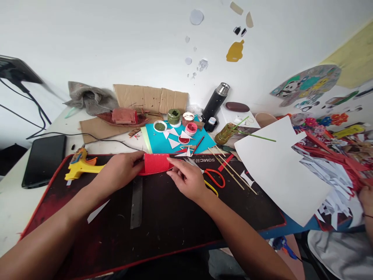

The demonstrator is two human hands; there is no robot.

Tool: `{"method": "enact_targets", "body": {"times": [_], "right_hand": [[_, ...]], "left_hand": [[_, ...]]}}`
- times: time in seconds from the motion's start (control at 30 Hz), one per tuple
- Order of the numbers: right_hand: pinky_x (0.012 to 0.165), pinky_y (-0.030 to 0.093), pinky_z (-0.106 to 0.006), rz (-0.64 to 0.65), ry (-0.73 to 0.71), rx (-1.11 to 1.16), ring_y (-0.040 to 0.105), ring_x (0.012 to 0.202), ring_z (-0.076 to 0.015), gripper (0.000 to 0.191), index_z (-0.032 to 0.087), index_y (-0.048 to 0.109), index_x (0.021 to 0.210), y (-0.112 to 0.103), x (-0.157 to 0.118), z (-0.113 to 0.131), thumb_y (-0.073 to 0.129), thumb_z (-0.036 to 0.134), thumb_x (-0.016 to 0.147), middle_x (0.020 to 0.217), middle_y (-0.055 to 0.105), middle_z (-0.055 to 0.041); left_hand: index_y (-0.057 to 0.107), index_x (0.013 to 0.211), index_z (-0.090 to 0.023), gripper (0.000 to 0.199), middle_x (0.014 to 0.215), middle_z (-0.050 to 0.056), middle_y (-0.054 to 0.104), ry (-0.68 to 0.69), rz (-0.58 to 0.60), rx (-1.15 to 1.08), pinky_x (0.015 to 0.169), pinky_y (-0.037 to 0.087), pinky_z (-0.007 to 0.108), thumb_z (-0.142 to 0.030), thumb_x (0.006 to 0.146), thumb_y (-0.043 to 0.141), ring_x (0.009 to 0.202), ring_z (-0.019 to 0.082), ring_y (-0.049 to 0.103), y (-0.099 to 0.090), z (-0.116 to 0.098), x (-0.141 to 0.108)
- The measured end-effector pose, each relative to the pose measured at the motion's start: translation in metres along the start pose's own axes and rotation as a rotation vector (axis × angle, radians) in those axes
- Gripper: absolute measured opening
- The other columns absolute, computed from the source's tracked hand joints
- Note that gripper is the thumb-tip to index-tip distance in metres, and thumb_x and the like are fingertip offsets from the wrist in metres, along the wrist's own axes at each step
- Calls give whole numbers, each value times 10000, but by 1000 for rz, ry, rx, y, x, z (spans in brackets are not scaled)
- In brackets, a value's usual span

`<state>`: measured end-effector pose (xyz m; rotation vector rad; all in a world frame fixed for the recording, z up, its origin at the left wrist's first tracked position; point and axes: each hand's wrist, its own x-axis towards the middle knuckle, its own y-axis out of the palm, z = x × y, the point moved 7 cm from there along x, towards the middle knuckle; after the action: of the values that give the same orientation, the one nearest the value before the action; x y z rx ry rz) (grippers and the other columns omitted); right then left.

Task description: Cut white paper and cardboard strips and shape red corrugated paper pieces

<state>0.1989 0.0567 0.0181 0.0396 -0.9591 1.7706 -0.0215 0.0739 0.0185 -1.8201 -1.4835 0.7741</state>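
Head view: red ribbed piece (156, 163) — (brightly coloured) — between both grips.

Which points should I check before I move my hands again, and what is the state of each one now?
1. Red ribbed piece supported at both ends: ok; the left hand holds one end, and the right hand has its fingertips at the other.
2. Scissors away from the hands: not ok; they lie right beside the right hand.
3. Paint jars closed: not ok; the green jar and the pink jar stand open.
4. Yellow glue gun cool: cannot tell; heat does not show.
5. Underside of the ribbed piece sound: cannot tell; it is hidden.
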Motion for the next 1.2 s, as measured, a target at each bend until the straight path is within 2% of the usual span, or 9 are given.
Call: {"method": "enact_targets", "body": {"times": [0.1, 0.2, 0.3, 0.4, 0.63, 0.87, 1.03, 1.13, 1.2], "right_hand": [[679, 534, -270, -98, 164, 137, 596, 653, -141, 354, 211, 737, 1349, -11, -1, -12, 637, 382, 1056, 831, 720, -15], [642, 512, -265, -119, 266, 229, 568, 626, -128, 353, 197, 750, 1319, -16, 2, -19, 645, 378, 1035, 823, 686, -4], [630, 495, -267, -81, 259, 268, 558, 622, -125, 346, 194, 767, 1290, -16, 8, -14, 655, 384, 1023, 837, 693, -8], [653, 500, -268, 22, 221, 255, 594, 651, -136, 279, 209, 808, 1203, -8, 15, -4, 664, 369, 1025, 853, 742, -22], [758, 526, -282, 152, 192, 74, 657, 725, -145, 213, 240, 801, 1206, -2, 20, -4, 681, 250, 1031, 1122, 814, -49], [833, 518, -302, 400, 113, -239, 730, 970, -208, 328, 222, 727, 1352, 6, 21, -2, 697, 236, 1026, 1185, 778, -79], [777, 501, -307, 529, 66, -422, 741, 988, -232, 298, 225, 742, 1303, 22, 25, 0, 614, 192, 1036, 1119, 798, -69], [764, 499, -317, 568, 69, -471, 745, 1019, -252, 298, 215, 749, 1262, 26, 26, -3, 611, 161, 1004, 1111, 814, -73], [770, 505, -324, 571, 81, -477, 750, 1033, -261, 306, 211, 749, 1251, 26, 25, -5, 618, 150, 982, 1118, 822, -74]], "left_hand": [[801, 1058, -244, 375, 980, 112, 841, 61, -1, 83, 748, 506, 399, -352, 934, 463, 857, 350, 760, 1, -1, -4], [788, 1094, -262, 359, 1076, 90, 842, 144, 13, 14, 821, 541, 390, -362, 977, 464, 964, 328, 776, 3, -5, -7], [788, 1103, -264, 335, 1103, 75, 839, 198, 29, -60, 848, 559, 371, -368, 986, 492, 960, 296, 778, 5, -6, -7], [794, 1091, -255, 313, 1096, 69, 834, 230, 65, -124, 854, 570, 350, -341, 978, 515, 957, 273, 771, 8, -5, -3], [808, 1058, -256, 295, 1132, 90, 801, 375, 73, -94, 955, 545, 378, -257, 984, 522, 1057, 262, 720, 12, 0, 4], [812, 1071, -260, 307, 1132, 81, 802, 359, 64, -68, 935, 560, 384, -240, 969, 523, 1046, 269, 724, 16, 1, 3], [805, 1109, -259, 318, 1130, 90, 811, 374, 36, -35, 958, 567, 414, -268, 978, 516, 1059, 282, 724, 18, -1, 4], [748, 1251, -247, 339, 1244, 106, 782, 321, -11, -37, 1021, 556, 449, -341, 992, 550, 1152, 305, 709, 8, 3, -1], [706, 1296, -253, 355, 1285, 102, 759, 246, -118, -45, 1040, 549, 466, -429, 1018, 574, 1187, 318, 697, -9, 5, -9]]}}
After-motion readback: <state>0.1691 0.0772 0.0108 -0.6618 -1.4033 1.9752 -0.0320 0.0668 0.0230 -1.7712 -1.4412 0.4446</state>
